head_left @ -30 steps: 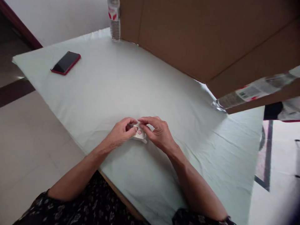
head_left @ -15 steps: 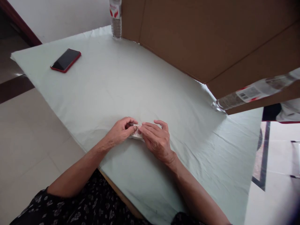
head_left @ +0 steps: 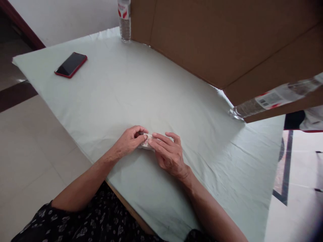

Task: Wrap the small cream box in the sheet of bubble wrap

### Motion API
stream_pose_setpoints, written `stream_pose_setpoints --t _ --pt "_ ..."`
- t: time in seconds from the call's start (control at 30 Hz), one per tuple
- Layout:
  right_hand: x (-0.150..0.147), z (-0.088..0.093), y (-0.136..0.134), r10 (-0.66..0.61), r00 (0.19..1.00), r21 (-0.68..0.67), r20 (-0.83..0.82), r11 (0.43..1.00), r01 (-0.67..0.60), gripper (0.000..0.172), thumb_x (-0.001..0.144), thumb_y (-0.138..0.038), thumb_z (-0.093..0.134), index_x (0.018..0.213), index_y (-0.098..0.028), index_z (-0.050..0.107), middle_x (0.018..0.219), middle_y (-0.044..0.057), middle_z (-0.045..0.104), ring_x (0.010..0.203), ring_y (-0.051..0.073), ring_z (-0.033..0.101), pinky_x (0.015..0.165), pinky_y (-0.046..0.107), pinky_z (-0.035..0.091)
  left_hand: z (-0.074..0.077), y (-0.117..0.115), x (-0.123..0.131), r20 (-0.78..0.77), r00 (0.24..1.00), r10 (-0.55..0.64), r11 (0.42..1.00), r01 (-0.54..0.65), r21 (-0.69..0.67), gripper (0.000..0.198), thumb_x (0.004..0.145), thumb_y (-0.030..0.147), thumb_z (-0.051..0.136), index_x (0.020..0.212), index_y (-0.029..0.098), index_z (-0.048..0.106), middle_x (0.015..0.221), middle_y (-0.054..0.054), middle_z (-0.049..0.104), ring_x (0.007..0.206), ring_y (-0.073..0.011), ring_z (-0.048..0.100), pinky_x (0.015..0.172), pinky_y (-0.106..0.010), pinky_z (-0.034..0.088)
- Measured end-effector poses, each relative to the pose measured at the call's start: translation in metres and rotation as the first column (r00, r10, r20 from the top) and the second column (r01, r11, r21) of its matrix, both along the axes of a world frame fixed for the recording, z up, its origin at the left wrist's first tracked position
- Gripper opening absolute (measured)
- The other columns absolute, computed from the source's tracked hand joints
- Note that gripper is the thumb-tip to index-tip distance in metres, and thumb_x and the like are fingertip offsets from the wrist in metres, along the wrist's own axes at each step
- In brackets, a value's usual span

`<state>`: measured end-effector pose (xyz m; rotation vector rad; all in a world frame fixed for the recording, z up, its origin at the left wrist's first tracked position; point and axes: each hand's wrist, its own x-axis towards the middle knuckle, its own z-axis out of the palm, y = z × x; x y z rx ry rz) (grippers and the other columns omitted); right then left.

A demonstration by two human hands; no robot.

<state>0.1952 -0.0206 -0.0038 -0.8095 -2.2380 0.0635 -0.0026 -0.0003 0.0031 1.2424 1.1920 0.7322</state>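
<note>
A small white object (head_left: 147, 144) with pinkish marks lies between my hands, close to the table's near edge; its exact kind cannot be made out. My left hand (head_left: 131, 139) is closed on its left end, the thumb on top and the index finger curled along the far side. From the right, my right hand (head_left: 169, 151) grips the other end, with its index and middle fingertips on the top. Its little finger is lifted away, and its thumb is mostly hidden under the hand. Fingers cover part of the white object.
A phone in a red case (head_left: 71, 65) lies at the far left of the pale green tablecloth (head_left: 121, 87). Beyond the hands stands a large brown cardboard panel (head_left: 196, 37), with a water bottle (head_left: 124, 23) at its left edge and another bottle (head_left: 270, 99) at the right.
My right fingers have shifted and spread slightly on the white object, so more of its top shows. My left hand has stayed almost still.
</note>
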Motion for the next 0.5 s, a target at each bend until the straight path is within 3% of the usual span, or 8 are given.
stream_pose_setpoints --t 0.13,0.27,0.4,0.5 --pt "0.005 0.001 -0.001 -0.018 0.994 -0.106 -0.106 0.994 0.006 0.046 0.086 -0.001 0.052 0.122 -0.029 0.061 0.1 0.0 0.08 0.115 0.021 0.069 0.099 0.043 0.043 0.0 0.0 0.0 -0.007 1.0 0.008 1.0 -0.008 0.0 0.033 0.082 0.041 0.06 0.102 0.015 0.064 0.08 -0.001 0.061 0.069 -0.0135 0.053 0.064 -0.027 0.04" --pt "0.014 0.003 0.002 -0.144 0.971 -0.294 -0.191 0.952 0.083 0.032 0.092 -0.019 0.06 0.122 -0.029 0.062 0.109 0.005 0.076 0.116 0.024 0.066 0.1 0.045 0.048 0.0 -0.001 0.0 0.0 1.0 0.024 1.0 -0.024 -0.019 0.032 0.081 0.04 0.062 0.103 0.016 0.064 0.079 0.0 0.061 0.07 -0.0141 0.055 0.064 -0.026 0.041" --pt "0.018 -0.005 0.005 -0.127 0.988 -0.451 -0.091 0.89 0.073 0.062 0.089 -0.05 0.066 0.143 -0.027 0.048 0.138 0.013 0.062 0.129 0.03 0.057 0.106 0.051 0.047 -0.001 -0.002 0.0 0.028 0.999 0.032 0.999 -0.031 -0.028 0.03 0.082 0.038 0.062 0.102 0.017 0.064 0.08 0.0 0.063 0.07 -0.0142 0.057 0.064 -0.026 0.043" --pt "0.014 -0.016 0.007 -0.06 0.998 -0.47 -0.032 0.882 0.038 0.081 0.084 -0.057 0.07 0.151 -0.026 0.037 0.144 0.016 0.057 0.133 0.033 0.054 0.108 0.053 0.046 -0.002 -0.002 0.0 0.023 0.999 0.045 0.999 -0.045 -0.014 0.028 0.082 0.036 0.062 0.102 0.017 0.065 0.08 -0.001 0.063 0.071 -0.0146 0.059 0.065 -0.026 0.045"
